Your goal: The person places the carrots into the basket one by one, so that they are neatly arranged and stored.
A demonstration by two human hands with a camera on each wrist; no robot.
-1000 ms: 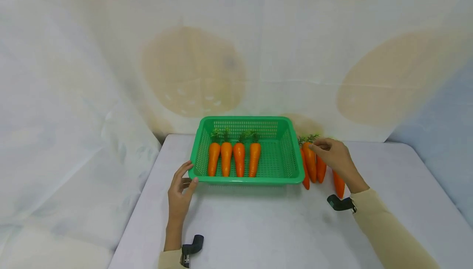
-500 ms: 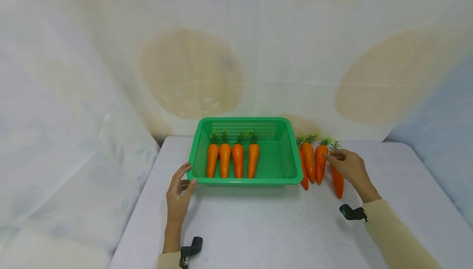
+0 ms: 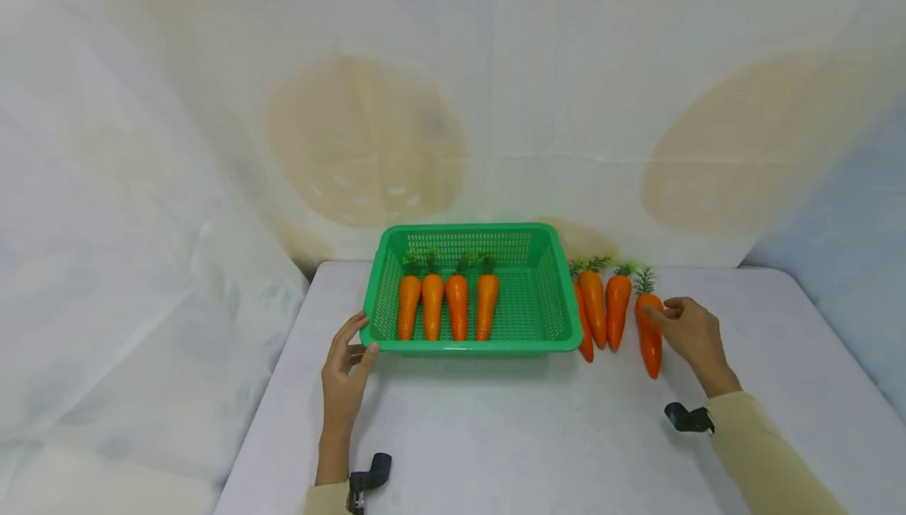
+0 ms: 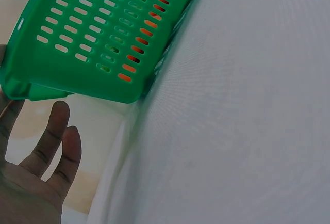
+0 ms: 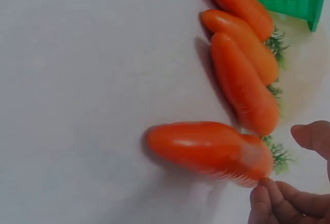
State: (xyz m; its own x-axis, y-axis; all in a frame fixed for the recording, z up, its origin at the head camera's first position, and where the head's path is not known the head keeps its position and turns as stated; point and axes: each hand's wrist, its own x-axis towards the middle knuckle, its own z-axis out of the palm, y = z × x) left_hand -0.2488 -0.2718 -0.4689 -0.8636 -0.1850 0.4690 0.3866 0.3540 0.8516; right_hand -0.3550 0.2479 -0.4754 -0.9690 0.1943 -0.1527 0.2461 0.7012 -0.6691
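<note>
A green slotted basket holds several orange carrots side by side, leaves to the rear. Several more carrots lie on the table just right of the basket. My right hand is at the rightmost carrot. Its fingertips touch that carrot near the leafy end, and the thumb stays apart from it. My left hand rests against the basket's front left corner with relaxed fingers. In the left wrist view they sit just below the corner.
The white table is backed by a draped pale cloth. Its front edge is near my wrists, and its left edge is just left of my left arm.
My right hand has moved right, from the carrots next to the basket to the rightmost carrot. The left hand and basket have stayed put.
</note>
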